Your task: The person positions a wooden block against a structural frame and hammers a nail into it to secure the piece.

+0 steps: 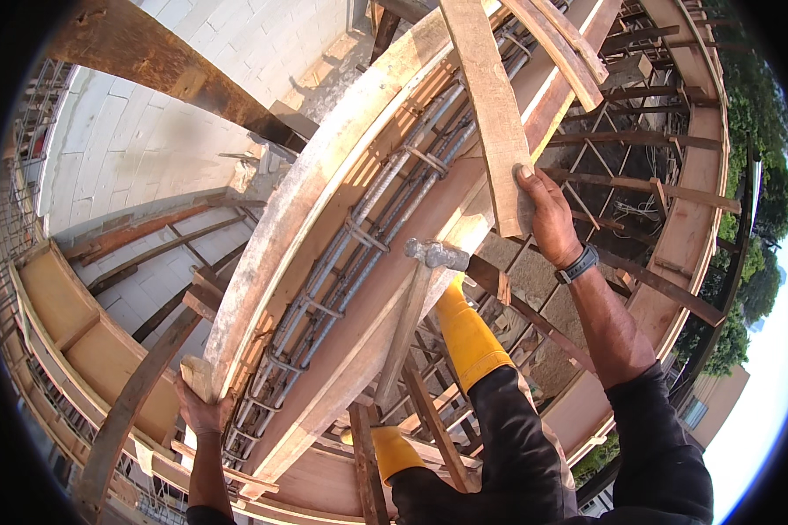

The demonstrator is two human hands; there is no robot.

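My right hand [549,214] grips the lower end of a wooden plank [492,122], thumb on its face. The plank slants across the top of a long timber formwork [298,210]. My left hand [203,406] is closed around a short wooden piece [198,376] at the near left end of the formwork's side. Inside the formwork runs a cage of steel reinforcing bars [359,232] tied with stirrups. A hammer [434,255] rests by its head on the formwork's right edge, its wooden handle hanging down; neither hand touches it.
Two narrow wood strips [560,44] lie across the formwork beyond the plank. Below are my yellow boots [466,328] among timber props [429,420]. A rusty beam [162,66] crosses before a white block wall [123,157]. Another curved formwork [674,254] stands at the right.
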